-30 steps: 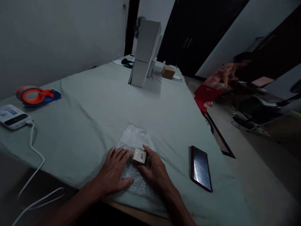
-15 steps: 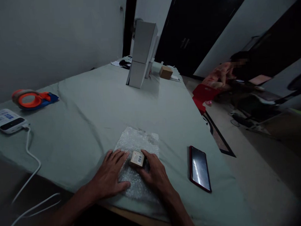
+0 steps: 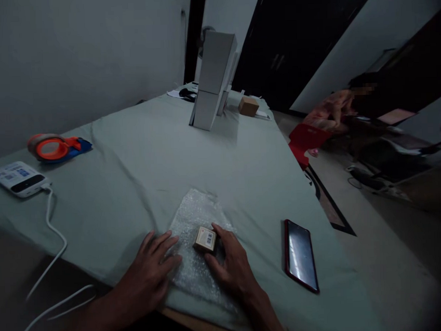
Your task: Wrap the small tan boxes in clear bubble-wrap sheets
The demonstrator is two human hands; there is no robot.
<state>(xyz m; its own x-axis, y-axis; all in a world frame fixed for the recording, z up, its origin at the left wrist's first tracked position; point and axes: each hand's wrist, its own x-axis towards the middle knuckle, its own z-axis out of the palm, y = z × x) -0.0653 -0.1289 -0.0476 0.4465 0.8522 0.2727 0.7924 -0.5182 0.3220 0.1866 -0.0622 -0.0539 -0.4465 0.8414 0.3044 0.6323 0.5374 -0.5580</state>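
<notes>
A small box (image 3: 205,239) with a barcode label on top stands on a sheet of bubble wrap (image 3: 195,268) near the table's front edge. My right hand (image 3: 231,264) is around the box's right side, thumb at its front and index finger at its far right corner. Left of the box, my left hand (image 3: 146,274) rests at the wrap's left edge, fingers apart and holding nothing.
A phone (image 3: 301,256) lies to the right on the green-covered table (image 3: 162,158). At left are a tape dispenser (image 3: 59,148) and a white device (image 3: 20,179) with a cable. Tall white boxes (image 3: 213,79) and a brown box (image 3: 248,106) stand farther back. A person (image 3: 330,111) sits at right.
My left hand has drawn back leftward from the box, its thumb now nearer its fingers. My right hand remains at the box. The whole view has shifted slightly.
</notes>
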